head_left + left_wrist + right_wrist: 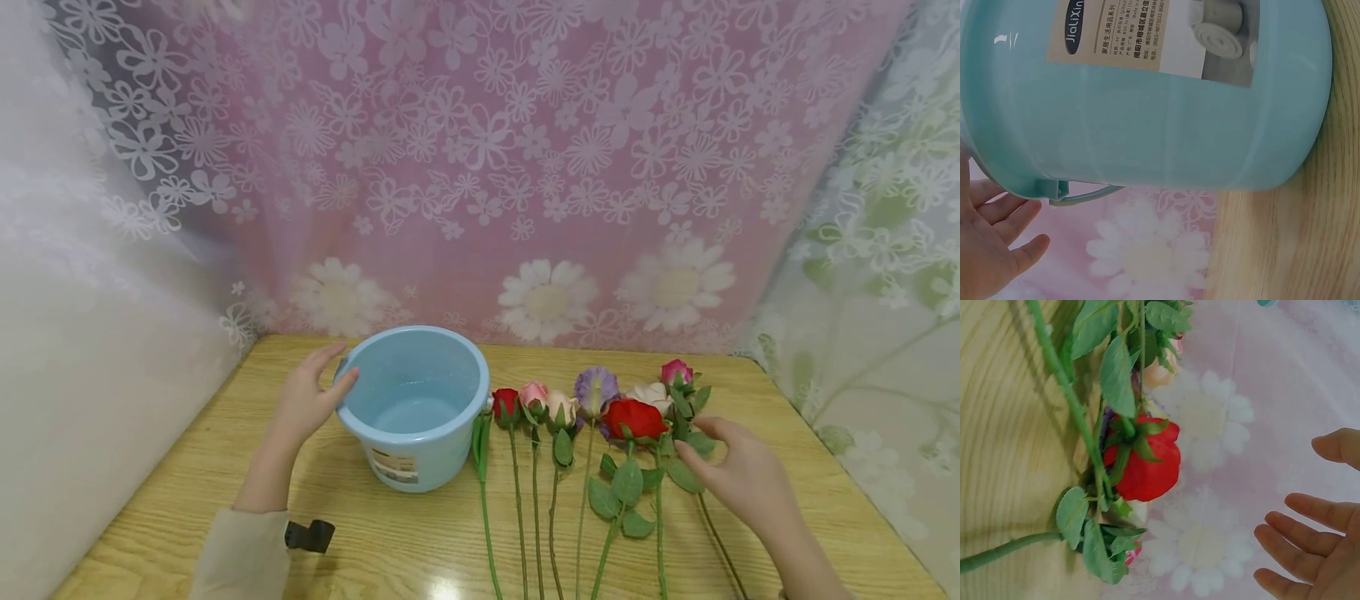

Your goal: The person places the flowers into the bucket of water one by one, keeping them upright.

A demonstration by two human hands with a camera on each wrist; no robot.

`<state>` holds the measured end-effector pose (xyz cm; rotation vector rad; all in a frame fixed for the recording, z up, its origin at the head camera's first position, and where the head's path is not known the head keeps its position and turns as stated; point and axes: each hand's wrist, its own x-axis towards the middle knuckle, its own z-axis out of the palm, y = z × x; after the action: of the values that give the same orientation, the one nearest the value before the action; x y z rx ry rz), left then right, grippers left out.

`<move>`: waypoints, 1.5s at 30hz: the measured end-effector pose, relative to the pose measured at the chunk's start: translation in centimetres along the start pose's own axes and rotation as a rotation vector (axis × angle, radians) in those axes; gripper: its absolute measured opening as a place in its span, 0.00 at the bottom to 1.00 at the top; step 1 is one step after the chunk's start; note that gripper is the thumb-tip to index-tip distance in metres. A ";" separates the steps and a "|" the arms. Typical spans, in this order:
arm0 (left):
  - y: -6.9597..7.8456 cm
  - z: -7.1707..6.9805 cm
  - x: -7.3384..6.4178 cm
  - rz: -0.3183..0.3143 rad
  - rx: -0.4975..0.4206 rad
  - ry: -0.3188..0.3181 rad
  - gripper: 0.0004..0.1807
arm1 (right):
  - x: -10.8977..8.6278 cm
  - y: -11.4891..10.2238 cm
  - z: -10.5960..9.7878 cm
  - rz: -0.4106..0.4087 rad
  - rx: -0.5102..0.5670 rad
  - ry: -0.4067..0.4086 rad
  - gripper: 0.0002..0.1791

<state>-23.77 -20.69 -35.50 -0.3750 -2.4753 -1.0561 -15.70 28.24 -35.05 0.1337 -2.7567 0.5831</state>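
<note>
A light blue plastic bucket stands upright, its inside showing no contents. My left hand is at the bucket's left rim, fingers extended along it and thumb spread apart. In the left wrist view those fingers lie right by the handle joint. My right hand hovers over the right end of a row of flowers, fingers loosely bent with nothing between them. Nearest to it are a magenta rose and its green leaves. A large red rose lies just left of that; the right wrist view shows its underside.
Left of the large red rose lie a purple flower, a cream rose, a pink rose and a small red rose. Their stems point toward me on the wooden table. A floral curtain hangs behind.
</note>
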 end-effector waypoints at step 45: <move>-1.1 0.5 1.2 -0.267 -0.240 -0.040 0.24 | 0.7 8.6 3.1 0.169 0.236 -0.321 0.27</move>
<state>-25.37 -20.94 -35.97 -0.1377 -2.4886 -1.4738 -18.60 34.77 -40.75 0.0511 -3.0161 1.0119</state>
